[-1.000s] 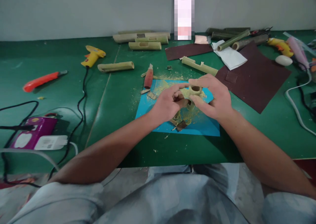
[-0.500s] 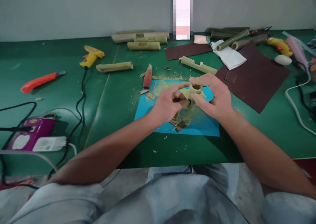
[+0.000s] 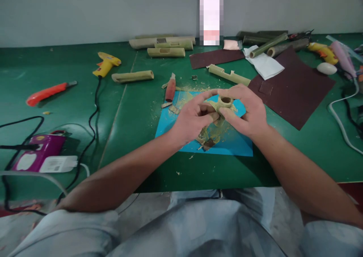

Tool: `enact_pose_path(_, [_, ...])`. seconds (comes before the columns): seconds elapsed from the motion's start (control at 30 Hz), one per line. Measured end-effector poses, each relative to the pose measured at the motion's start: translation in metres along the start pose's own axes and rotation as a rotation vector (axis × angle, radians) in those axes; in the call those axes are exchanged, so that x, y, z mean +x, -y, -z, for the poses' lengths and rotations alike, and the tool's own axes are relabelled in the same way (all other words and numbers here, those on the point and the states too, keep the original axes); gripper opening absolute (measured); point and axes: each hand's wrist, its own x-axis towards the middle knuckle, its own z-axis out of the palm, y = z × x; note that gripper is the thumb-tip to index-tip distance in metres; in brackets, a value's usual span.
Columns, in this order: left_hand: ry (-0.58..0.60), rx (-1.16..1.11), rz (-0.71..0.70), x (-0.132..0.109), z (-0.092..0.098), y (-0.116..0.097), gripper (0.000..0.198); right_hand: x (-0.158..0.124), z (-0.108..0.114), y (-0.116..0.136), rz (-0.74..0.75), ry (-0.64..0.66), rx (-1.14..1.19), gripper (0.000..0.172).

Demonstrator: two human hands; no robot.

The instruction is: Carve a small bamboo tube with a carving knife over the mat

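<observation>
A short piece of bamboo tube [image 3: 225, 101] is held between my two hands above a blue sheet [image 3: 187, 147], its round open end facing up. My right hand [image 3: 249, 109] grips it from the right, with the thumb on the near side and fingers behind the rim. On its left side, my left hand [image 3: 193, 117] closes its thumb and fingers against the bamboo. Whether something thin also sits in the left fingers is hidden. Pale shavings and dust cover the sheet, with dark scraps [image 3: 209, 144] below the hands. A red-handled knife [image 3: 170, 90] lies by the sheet's upper left corner.
Cut bamboo tubes [image 3: 166, 52] lie along the back, with another tube [image 3: 132, 76] nearer left. A yellow glue gun [image 3: 105, 65], an orange cutter [image 3: 48, 93] and a purple power box [image 3: 39, 153] with cables are leftward. Brown sandpaper [image 3: 300, 94] and white tissue [image 3: 265, 64] lie right.
My left fingers have shifted slightly around the bamboo, the thumb now lying closer against its side. My right hand keeps its grip. The whole view has moved marginally.
</observation>
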Motion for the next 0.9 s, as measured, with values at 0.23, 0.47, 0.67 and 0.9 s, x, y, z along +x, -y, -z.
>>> enact_pose_path(0.23, [0.022, -0.009, -0.015, 0.0005, 0.0019, 0.0103, 0.065, -0.0002, 0.0006, -0.0002, 0.011, -0.012, 0.009, 0.029])
enact_pose_path(0.47, [-0.016, -0.008, 0.004, -0.0024, -0.0005, 0.0052, 0.062, -0.0005, 0.0, -0.0021, 0.0, -0.016, -0.001, 0.028])
enact_pose_path(0.67, [-0.032, -0.005, 0.03, -0.0033, -0.0034, 0.004, 0.057, -0.0006, 0.0001, -0.0006, 0.004, -0.015, -0.022, 0.028])
enact_pose_path(0.9, [-0.003, -0.055, -0.037, -0.0008, -0.0007, 0.0104, 0.061, -0.001, -0.0006, -0.0005, 0.007, -0.027, 0.007, 0.028])
